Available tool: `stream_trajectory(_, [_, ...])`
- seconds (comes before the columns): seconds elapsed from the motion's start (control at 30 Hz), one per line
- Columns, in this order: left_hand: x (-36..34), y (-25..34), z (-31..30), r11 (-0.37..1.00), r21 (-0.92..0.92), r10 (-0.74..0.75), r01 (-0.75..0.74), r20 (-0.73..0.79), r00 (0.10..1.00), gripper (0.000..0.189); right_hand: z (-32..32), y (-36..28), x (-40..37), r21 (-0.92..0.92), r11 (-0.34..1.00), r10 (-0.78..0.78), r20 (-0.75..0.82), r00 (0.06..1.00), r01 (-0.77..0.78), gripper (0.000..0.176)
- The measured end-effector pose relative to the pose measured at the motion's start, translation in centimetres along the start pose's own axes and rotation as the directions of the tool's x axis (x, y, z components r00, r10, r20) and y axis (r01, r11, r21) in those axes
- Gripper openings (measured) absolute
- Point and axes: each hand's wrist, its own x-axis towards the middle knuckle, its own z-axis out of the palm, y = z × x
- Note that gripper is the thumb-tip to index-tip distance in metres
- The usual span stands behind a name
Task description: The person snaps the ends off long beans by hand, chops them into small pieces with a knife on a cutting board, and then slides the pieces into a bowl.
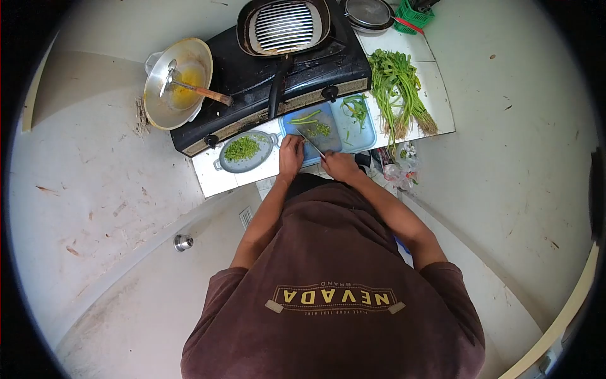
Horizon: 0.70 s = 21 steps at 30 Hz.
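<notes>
My right hand (pixel 339 165) is wrapped round the handle of a knife (pixel 312 144), whose blade points up and left over the blue cutting board (pixel 361 138). At the board's left edge my left hand (pixel 291 153) is closed near the blade tip; what its fingers hold is too small to make out. Chopped green pieces (pixel 320 129) and a few long green stalks (pixel 304 119) lie on the board's dark part. Green leaves (pixel 355 108) rest on its right part. Left of the board, a grey oval dish (pixel 235 166) holds more chopped greens (pixel 242 150).
Behind the board is a black stove (pixel 252 88) with a grill pan (pixel 287 28) and a wok (pixel 151 101) holding a ladle. A bunch of rooted greens (pixel 398 88) lies on the right. Strainers (pixel 368 12) and a green basket (pixel 413 16) stand behind it.
</notes>
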Motion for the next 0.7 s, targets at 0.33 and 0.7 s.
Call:
stream_trajectory(0.33, [0.0,-0.1,0.0,1.0,-0.016,-0.012,0.012,-0.001,1.0,0.008,-0.5,-0.1,0.7,-0.031,1.0,0.007,0.003,1.0,-0.007,0.038])
stream_trajectory(0.7, [0.0,-0.3,0.0,1.0,-0.004,0.009,-0.009,0.01,1.0,0.006,-0.8,-0.4,0.2,-0.008,1.0,-0.012,0.027,1.0,0.012,0.039])
